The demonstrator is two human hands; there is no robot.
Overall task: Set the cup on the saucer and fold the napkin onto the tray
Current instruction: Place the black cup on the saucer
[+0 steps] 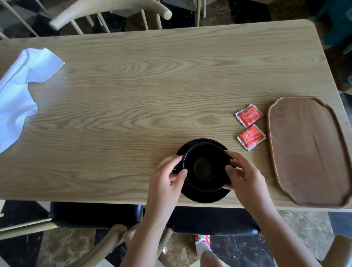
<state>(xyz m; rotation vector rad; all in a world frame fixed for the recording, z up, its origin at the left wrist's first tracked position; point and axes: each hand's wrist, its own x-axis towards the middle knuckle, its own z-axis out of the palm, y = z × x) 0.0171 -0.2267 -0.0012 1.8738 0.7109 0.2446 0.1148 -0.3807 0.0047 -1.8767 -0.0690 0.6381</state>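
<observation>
Soft daylight, mild blur — wide-angle bending at edges.

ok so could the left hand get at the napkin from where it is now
Probably yes. The left hand is on the cup, and the napkin lies far off to the left, but only bare table lies between them. It would have to let go and stretch well across.

The black cup (206,166) sits upright on the black saucer (204,197), low in the middle. The white napkin (12,99) lies crumpled at the far left. The brown wooden tray (309,151) lies flat at the right.
</observation>
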